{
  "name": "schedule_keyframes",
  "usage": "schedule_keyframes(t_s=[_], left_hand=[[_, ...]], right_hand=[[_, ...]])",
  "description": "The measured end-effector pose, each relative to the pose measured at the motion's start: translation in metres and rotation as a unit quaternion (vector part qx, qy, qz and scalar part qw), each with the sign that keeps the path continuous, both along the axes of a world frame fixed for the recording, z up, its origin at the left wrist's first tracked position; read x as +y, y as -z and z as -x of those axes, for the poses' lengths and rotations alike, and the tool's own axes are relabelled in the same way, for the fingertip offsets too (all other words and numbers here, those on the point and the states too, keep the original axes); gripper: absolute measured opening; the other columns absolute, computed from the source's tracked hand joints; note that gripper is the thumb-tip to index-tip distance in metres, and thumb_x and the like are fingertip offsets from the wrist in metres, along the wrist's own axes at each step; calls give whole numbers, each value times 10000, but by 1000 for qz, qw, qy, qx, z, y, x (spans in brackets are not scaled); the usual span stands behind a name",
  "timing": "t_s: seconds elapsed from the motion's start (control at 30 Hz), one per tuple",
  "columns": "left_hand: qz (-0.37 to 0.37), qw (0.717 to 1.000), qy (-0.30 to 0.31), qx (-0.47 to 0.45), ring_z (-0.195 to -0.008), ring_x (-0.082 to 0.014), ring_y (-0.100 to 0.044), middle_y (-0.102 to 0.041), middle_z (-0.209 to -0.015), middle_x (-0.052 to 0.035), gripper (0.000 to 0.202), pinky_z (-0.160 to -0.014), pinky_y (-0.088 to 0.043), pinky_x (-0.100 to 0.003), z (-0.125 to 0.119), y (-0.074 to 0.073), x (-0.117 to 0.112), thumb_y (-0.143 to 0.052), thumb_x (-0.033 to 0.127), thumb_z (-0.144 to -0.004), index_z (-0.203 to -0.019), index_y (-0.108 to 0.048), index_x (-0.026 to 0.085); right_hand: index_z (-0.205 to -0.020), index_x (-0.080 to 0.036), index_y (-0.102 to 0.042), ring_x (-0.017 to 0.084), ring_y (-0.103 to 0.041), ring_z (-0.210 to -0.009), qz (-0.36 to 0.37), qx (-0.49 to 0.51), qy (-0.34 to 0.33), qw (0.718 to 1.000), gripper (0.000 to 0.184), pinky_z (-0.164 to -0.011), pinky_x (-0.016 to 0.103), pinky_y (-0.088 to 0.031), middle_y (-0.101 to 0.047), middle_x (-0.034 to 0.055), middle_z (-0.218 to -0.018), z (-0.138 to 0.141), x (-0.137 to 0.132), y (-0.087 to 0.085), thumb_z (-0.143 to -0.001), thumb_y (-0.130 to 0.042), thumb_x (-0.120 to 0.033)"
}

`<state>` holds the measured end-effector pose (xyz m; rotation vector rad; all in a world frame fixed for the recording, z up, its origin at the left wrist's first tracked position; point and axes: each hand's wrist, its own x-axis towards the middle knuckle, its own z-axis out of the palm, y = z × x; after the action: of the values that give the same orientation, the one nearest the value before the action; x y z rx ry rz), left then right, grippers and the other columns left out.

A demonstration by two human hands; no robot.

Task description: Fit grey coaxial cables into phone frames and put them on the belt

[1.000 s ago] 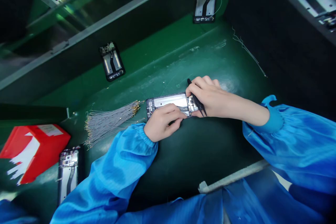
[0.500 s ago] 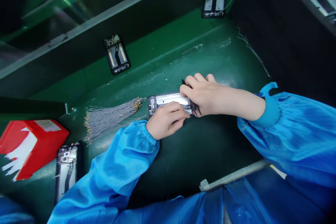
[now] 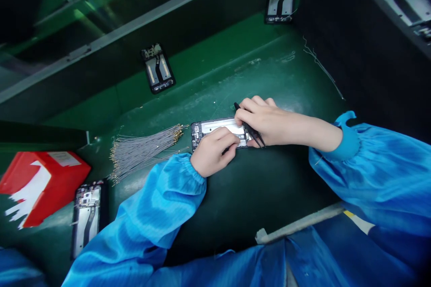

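An opened phone [image 3: 219,124], with its silver inner plate and circuit parts bare, lies crosswise on the green bench in front of me. My left hand [image 3: 215,151] rests over its near edge with fingers curled and closed on the phone. Black tweezers [image 3: 256,134] are gripped in my right hand [image 3: 264,121], tips pointing down near the phone's right end. Fingers of both hands hide part of that end. Left of the phone lies a bundle of thin grey cables [image 3: 144,150] with gold-coloured ends.
Other opened phones stand at the back wall, one [image 3: 158,68] left and one [image 3: 281,1] right. Another phone [image 3: 86,215] lies beside a red bin [image 3: 63,188] holding white strips. Loose wires [image 3: 321,67] lie by the dark right-hand partition [image 3: 363,63].
My right hand has turned slightly, and the tweezers show more clearly. My left fingers have drawn back a little to the left from the phone's right end. The view has shifted slightly.
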<state>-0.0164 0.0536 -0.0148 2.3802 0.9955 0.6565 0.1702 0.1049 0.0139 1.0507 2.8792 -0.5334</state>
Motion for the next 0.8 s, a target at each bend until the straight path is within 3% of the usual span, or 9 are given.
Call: schedule_keyframes(t_s=[0.33,0.57,0.8], left_hand=[[-1,999,-13,29,-697,-123,-490,-519,-740,-30,165,-664,-431,-232,-2,-2,0,-407,118,-814,-784,-568,145],[1,999,-27,24,-675,-115,-479,-506,-729,-19,132,-640,-420,-216,-4,-3,0,-430,110,-798,-776,-556,146],[12,1000,-3,15,-654,-111,-468,-502,-705,-13,137,-632,-414,-217,-1,-6,1,-416,103,-778,-739,-537,153]], right_hand=[[-915,-183,-481,242,-396,-854,-38,-9,-41,998,293,-607,306,-249,-464,109,-998,-1,5,2,-750,-557,-412],[-952,-170,-485,247,-406,-860,-65,-46,-67,995,225,-599,321,-278,-477,118,-1014,6,3,-7,-767,-543,-284],[-1003,-167,-472,277,-414,-900,-40,-108,-44,992,341,-602,332,-322,-459,137,-1073,16,0,-15,-694,-593,-245]])
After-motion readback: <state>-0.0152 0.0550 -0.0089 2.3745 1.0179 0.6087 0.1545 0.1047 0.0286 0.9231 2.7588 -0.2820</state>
